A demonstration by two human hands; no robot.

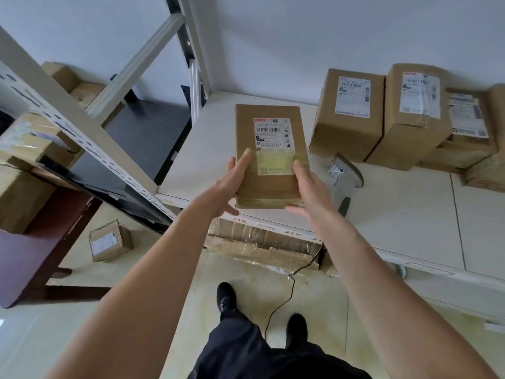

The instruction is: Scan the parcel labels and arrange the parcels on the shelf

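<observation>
Beside the held parcel (269,157), a scanner (345,176) lies.

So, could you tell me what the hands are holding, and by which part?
Both hands hold the flat parcel by its near end: the left hand on its left edge, the right hand on its right edge, thumbs on top.

Eight parcels (270,154) — one scanner (345,176)

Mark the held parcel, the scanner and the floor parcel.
held parcel (269,149): head view, on its label.
scanner (345,175): head view, on its grey body.
floor parcel (109,240): head view, on its top face.
</observation>
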